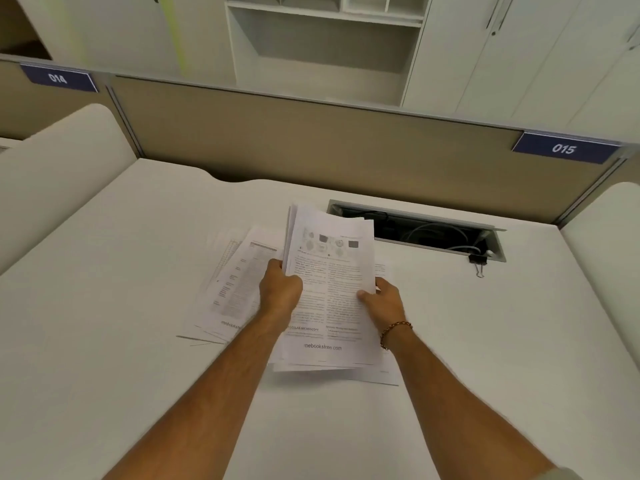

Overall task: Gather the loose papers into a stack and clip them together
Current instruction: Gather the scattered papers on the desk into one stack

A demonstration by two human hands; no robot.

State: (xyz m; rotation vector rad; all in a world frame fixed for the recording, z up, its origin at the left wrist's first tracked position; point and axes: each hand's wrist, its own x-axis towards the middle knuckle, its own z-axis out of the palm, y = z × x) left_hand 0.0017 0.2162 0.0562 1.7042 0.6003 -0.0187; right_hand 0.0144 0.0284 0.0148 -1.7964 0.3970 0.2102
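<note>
A stack of printed papers [329, 268] is held over the middle of the white desk [121, 341]. My left hand [280, 292] grips its left edge and my right hand [382, 297] grips its right edge, thumb on the top page. More loose papers [235, 282] lie fanned on the desk to the left, partly under the stack. One sheet [389, 374] pokes out below the stack at the right. A black binder clip [478, 262] lies on the desk to the right, apart from both hands.
An open cable hatch [422, 230] with wires is sunk in the desk behind the papers, right by the clip. A beige partition [311, 140] closes the back, with labels 014 and 015. White side panels rise at left and right.
</note>
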